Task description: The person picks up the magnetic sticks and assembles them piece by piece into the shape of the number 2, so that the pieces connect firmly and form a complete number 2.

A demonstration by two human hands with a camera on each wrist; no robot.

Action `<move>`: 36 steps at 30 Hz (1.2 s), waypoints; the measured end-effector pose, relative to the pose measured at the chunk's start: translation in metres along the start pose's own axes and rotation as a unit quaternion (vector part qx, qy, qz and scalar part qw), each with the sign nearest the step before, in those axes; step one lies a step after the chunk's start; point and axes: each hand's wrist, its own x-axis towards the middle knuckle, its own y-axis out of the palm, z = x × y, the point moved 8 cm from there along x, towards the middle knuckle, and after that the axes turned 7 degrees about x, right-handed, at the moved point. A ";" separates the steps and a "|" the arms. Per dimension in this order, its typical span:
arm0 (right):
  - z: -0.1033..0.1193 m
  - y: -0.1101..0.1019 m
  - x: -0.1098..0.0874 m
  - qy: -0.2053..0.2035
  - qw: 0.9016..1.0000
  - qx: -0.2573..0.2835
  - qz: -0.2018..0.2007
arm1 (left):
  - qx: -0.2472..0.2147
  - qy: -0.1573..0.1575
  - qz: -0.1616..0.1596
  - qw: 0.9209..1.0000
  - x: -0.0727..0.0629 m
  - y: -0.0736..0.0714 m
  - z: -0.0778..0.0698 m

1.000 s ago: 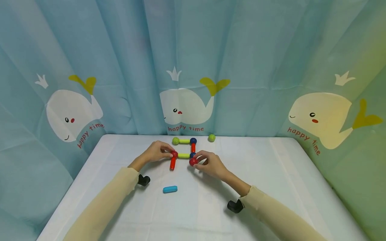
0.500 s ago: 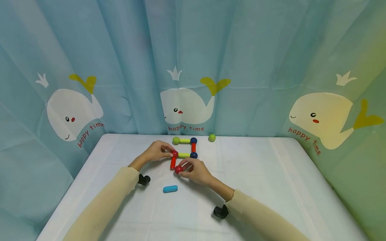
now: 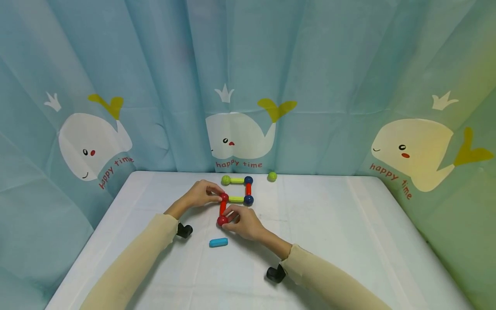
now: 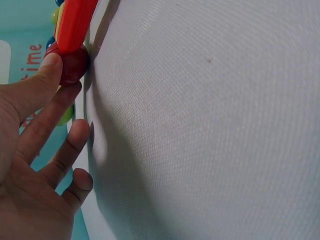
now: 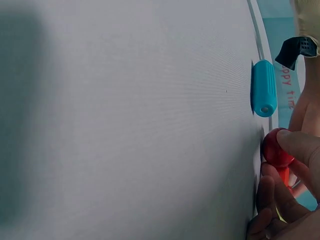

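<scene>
With thumb and fingertips my left hand (image 3: 201, 193) pinches the upper red ball (image 4: 75, 64), where a red rod (image 3: 222, 208) and a yellow-green rod (image 3: 236, 199) meet. My right hand (image 3: 246, 222) holds a second red ball (image 5: 278, 148) between thumb and fingers, at the near end of that red rod. The ball appears to touch the rod. Beyond the hands the joined figure runs on through a blue ball (image 3: 249, 200), another red rod (image 3: 248, 189), a far blue ball (image 3: 248, 180), a yellow-green rod (image 3: 237, 181) and a green ball (image 3: 225, 180).
A loose blue rod (image 3: 218, 242) lies in front of the hands, on the white-covered table (image 3: 333, 224). One green ball (image 3: 272, 176) sits apart near the back edge. Behind the table hangs a blue curtain (image 3: 325, 86) printed with whales.
My right hand has carried its red ball leftward and nearer, from beside the near blue ball to the red rod's free end. My left hand has kept its pinch in place.
</scene>
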 end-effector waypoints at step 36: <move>0.011 0.003 -0.005 -0.028 0.997 0.005 0.074 | 0.000 0.004 -0.001 1.000 -0.001 0.000 0.001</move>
